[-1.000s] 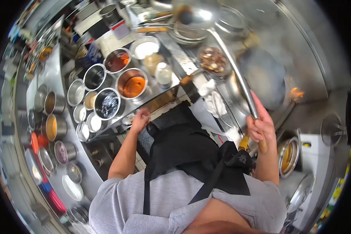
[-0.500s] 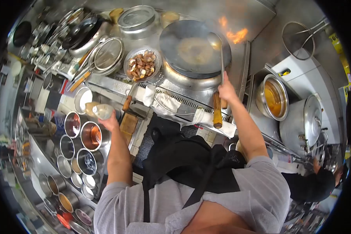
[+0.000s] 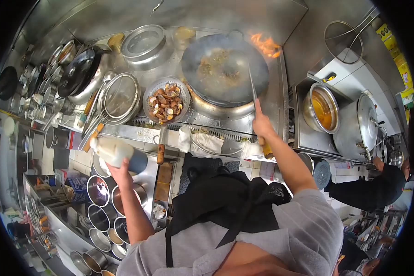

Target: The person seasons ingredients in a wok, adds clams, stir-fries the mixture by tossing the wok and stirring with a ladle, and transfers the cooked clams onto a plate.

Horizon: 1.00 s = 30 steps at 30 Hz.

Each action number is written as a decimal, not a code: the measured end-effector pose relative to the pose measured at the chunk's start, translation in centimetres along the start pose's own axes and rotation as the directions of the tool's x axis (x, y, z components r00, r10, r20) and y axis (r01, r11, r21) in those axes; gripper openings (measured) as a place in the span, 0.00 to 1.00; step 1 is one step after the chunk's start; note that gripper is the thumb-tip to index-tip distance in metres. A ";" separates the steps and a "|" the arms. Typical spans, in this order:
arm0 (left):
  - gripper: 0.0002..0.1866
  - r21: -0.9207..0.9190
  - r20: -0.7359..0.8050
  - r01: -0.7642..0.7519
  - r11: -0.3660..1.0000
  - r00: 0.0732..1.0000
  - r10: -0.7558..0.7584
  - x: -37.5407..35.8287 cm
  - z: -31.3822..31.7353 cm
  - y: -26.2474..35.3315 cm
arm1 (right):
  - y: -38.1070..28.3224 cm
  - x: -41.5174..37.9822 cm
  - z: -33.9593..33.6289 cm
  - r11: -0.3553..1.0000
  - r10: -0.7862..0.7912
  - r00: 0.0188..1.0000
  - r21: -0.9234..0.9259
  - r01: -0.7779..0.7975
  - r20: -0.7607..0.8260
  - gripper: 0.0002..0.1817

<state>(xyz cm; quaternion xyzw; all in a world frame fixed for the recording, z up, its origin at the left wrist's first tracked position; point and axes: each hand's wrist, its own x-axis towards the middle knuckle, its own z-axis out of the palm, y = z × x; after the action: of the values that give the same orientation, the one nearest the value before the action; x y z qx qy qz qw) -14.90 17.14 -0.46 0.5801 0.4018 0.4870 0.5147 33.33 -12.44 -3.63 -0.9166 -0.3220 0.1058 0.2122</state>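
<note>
1. The wok [image 3: 194, 83] sits on its burner at the back of the range, and small greenish-brown bits [image 3: 216, 64] lie scattered in its bowl under a haze.
2. From where I stand, orange flame [image 3: 265, 45] licks up just beyond the wok's far right edge.
3. The right hand [image 3: 264, 126] is on the near side of the wok, fingers wrapped around a ladle [image 3: 253, 87]; the shaft runs into the wok, where its head is hard to make out.
4. The left hand [image 3: 119, 174] is well to the left of the wok and nearer the body, gripping a cloudy bottle [image 3: 115, 151] tipped on its side, its narrow end pointing away from the wok.
5. Just left of the wok rests a perforated strainer [image 3: 185, 103] heaped with shellfish [image 3: 164, 103], its wooden grip turned toward the cook.
6. A crumpled white cloth [image 3: 208, 142] lies on the ledge in front of the wok.
7. Right of the wok stands a metal pot [image 3: 309, 118] of amber liquid.
8. Farther right of the wok, another person [image 3: 370, 188] in dark clothes is at work.
</note>
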 end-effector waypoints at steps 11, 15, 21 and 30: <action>0.45 0.355 0.713 -0.253 0.900 0.696 -0.085 14.4 22.5 5.5 | -2.3 -1.6 -5.0 0.995 -0.065 0.995 -0.072 0.070 0.075 0.44; 0.44 0.635 0.746 -0.556 0.536 0.621 -0.241 12.4 31.7 9.7 | -2.7 -6.4 -13.7 0.715 -0.008 0.920 0.645 -0.268 0.392 0.43; 0.46 0.654 0.733 -0.756 0.027 0.624 -0.270 10.0 39.1 11.4 | -0.8 -10.3 -17.5 0.509 -0.075 0.882 0.778 -0.368 0.466 0.43; 0.46 0.727 0.678 -0.684 0.051 0.705 -0.208 7.7 38.4 10.6 | 3.4 -8.3 -17.1 0.333 -0.206 0.833 0.837 -0.434 0.514 0.42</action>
<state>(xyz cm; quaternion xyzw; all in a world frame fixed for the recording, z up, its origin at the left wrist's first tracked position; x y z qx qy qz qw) 23.89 15.09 11.33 0.9522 0.3005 -0.0533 -0.0093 34.47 -25.63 10.46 -0.5759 -0.1777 0.5376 0.5897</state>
